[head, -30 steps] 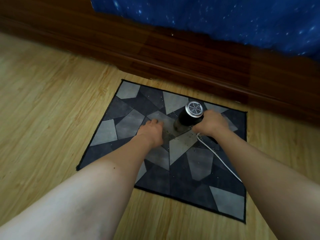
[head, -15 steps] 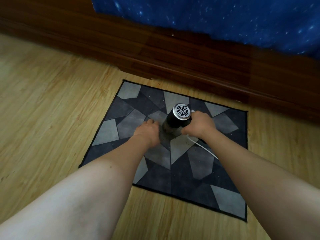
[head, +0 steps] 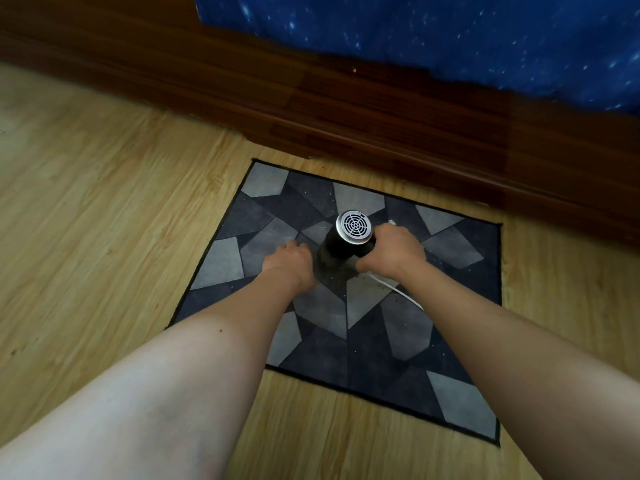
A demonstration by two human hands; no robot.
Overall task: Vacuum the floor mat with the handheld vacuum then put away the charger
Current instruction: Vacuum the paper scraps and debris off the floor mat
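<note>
Right hand [head: 391,252]: it is curled round the right side of the handheld vacuum [head: 341,249] and holds it; what the fingers wrap is hidden behind the knuckles.
Left hand [head: 289,261]: it rests palm down on the floor mat [head: 450,393], just left of the vacuum's body, with the fingers pointing far. It holds nothing that shows and seems to pin the mat flat.
Handheld vacuum: the black barrel stands nose down on the far middle of the mat, between the two hands, with its round silver grille [head: 355,226] turned up toward the camera.
White cable [head: 398,292]: it trails from under the right hand toward the near right across the mat. It is probably the charger's lead; the charger body itself cannot be made out.
Floor mat: grey and dark patchwork, lying flat on the wooden floor [head: 104,237], its far edge close to the dark wooden bed frame [head: 381,116].
Crumbs [head: 382,286]: small dark specks show on the pale patch just near the nozzle, and finer ones lie farther right.
Done so far: vacuuming looks under way at the mat's middle.
Left to do: the speckled patches, likely the near half of the mat, and then the whole charger step, which is not yet started.
Beyond: a blue starry cloth [head: 450,36] hangs over the bed frame.
</note>
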